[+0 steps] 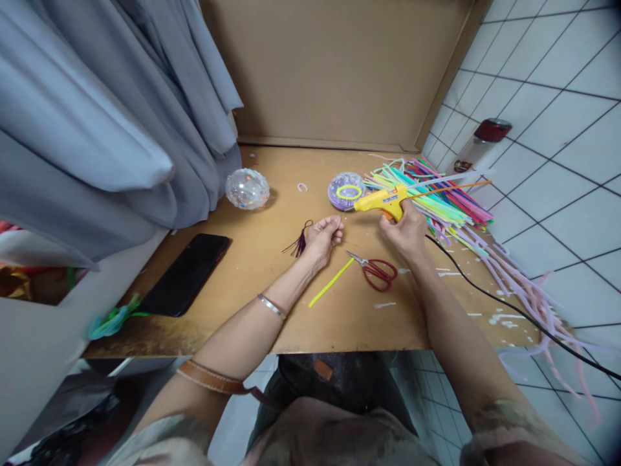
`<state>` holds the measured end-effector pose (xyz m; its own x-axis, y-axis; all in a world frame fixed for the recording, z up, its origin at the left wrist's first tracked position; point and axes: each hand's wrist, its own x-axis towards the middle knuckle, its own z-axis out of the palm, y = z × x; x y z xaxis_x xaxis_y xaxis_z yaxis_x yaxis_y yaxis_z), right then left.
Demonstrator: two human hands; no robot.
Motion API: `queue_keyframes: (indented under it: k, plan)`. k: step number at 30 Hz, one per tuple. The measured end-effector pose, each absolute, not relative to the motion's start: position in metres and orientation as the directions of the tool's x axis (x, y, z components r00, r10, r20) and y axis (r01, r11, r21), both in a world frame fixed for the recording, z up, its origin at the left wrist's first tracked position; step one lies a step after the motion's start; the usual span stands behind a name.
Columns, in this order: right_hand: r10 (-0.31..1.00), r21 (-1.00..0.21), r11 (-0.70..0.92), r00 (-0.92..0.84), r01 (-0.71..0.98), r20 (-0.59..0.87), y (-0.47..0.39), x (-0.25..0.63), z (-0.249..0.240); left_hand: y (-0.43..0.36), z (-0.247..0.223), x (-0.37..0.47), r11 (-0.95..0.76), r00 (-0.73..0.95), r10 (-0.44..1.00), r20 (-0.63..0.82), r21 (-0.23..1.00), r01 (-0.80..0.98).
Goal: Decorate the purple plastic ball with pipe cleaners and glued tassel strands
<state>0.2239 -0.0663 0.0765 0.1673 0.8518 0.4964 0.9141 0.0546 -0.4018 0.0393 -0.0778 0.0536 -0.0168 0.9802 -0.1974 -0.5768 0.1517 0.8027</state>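
Note:
My right hand [405,230] is wrapped round the handle of a yellow hot glue gun [381,199], its nozzle pointing left. A clear glue stick [439,180] juts from its back. Just below the nozzle, my left hand [325,238] is closed in a pinch; what sits between its fingertips is too small to make out. Beside that hand lies a dark purple tassel [301,242]. Behind the nozzle rests a purple ball [345,189] with a yellow ring on it. Red-handled scissors [376,270] and a yellow pipe cleaner [330,282] lie nearer me.
A clear ball [247,189] stands at the back left, with a small curled piece [302,187] to its right. A black phone [187,275] lies on the left. Bundled colourful pipe cleaners [436,194] fill the right side, where a black cord [490,294] crosses the table. Grey curtain [145,116] hangs left.

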Motion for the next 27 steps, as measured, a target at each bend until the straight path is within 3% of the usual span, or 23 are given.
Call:
queue_keyframes:
  k: [7,14,19,24,27]
  plan:
    - [0.837,-0.447,-0.076,0.301,0.891,0.457,-0.061,0.233,0.077,-0.078,0.053,0.039,0.148,-0.017,0.981,-0.194,0.801,-0.579]
    - [0.915,-0.377,-0.328,0.391,0.866,0.102,-0.058,0.249,0.076,-0.079,0.055,0.039,0.164,-0.008,0.978,-0.209,0.791,-0.590]
    - [0.907,-0.277,-0.401,0.421,0.873,0.014,-0.057,0.249,0.076,-0.079,0.057,0.039,0.176,-0.002,0.975,-0.221,0.779,-0.602]
    - [0.901,-0.099,-0.365,0.378,0.926,0.214,-0.061,0.245,0.073,-0.079,0.057,0.040,0.184,0.013,0.975,-0.221,0.778,-0.601]
    - [0.888,-0.112,-0.255,0.279,0.960,0.367,-0.064,0.244,0.073,-0.080,0.057,0.040,0.202,0.037,0.973,-0.226,0.772,-0.603]
